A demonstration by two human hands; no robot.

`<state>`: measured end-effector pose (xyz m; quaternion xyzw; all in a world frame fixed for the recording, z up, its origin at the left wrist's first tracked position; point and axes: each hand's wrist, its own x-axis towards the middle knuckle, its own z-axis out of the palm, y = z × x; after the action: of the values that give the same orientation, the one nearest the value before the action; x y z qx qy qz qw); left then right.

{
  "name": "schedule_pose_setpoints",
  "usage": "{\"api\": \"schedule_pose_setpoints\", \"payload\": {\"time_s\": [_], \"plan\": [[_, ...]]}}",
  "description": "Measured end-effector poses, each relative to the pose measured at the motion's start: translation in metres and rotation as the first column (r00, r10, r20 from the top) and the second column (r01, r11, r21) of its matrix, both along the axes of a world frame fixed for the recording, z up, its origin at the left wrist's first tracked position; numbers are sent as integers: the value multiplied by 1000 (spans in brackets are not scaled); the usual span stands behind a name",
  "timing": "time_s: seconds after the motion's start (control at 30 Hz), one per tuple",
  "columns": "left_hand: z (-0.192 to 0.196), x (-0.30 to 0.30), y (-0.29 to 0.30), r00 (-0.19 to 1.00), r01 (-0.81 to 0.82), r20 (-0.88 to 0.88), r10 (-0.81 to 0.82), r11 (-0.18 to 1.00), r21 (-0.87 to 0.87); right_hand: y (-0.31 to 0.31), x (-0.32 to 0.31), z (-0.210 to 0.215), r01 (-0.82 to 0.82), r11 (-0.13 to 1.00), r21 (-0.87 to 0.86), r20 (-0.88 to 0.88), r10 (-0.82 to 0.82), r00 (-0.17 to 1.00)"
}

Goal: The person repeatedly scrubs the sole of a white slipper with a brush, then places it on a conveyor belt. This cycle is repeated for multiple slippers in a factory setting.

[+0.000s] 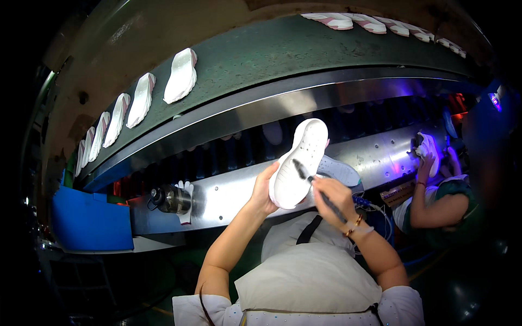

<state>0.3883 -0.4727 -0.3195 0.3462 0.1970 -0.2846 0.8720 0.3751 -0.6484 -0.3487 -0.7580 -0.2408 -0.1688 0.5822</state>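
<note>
- The left hand [265,190] was closed on the edge of a white shoe sole [299,163], fingers curled round its left side and lower end, holding it up over the work area with its inner face toward the camera.
- The sole stood tilted, its narrower end near the hand and its wider end pointing up and to the right, above both hands.
- The right hand [333,196] was closed round a dark brush [315,187], gripping the handle just right of the sole.
- The brush tip lay against the inner face of the sole near its middle; contact appeared likely, though the view was too small to confirm.
- A gold bracelet [354,224] sat on the right wrist.
- A second white sole [340,171] lay behind the held one, on the shiny metal shelf [228,198].
- A dark metal bottle [171,199] lay on its side on that shelf, well to the left of the left hand.
- A blue bin [89,223] sat at the far left.
- A row of white soles [141,100] lay on the green conveyor belt [261,54] above, well apart from both hands.
- At the right, another person's hand [425,157] held a white sole of their own.
</note>
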Motion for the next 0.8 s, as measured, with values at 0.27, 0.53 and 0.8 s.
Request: {"api": "schedule_pose_setpoints", "payload": {"time_s": [0.27,0.53,0.8], "plan": [[2,-9,-22,999,-43,14,41,991,125,-9,52,-23,153,987,-57,-129,-160,979],[-10,-10,-22,999,-35,25,32,989,141,16,39,-26,-10,989,-149,-142,-11,990],[-35,-2,3,994,-85,86,72,983,163,7,17,-15,-225,974,5,-309,216,926]]}}
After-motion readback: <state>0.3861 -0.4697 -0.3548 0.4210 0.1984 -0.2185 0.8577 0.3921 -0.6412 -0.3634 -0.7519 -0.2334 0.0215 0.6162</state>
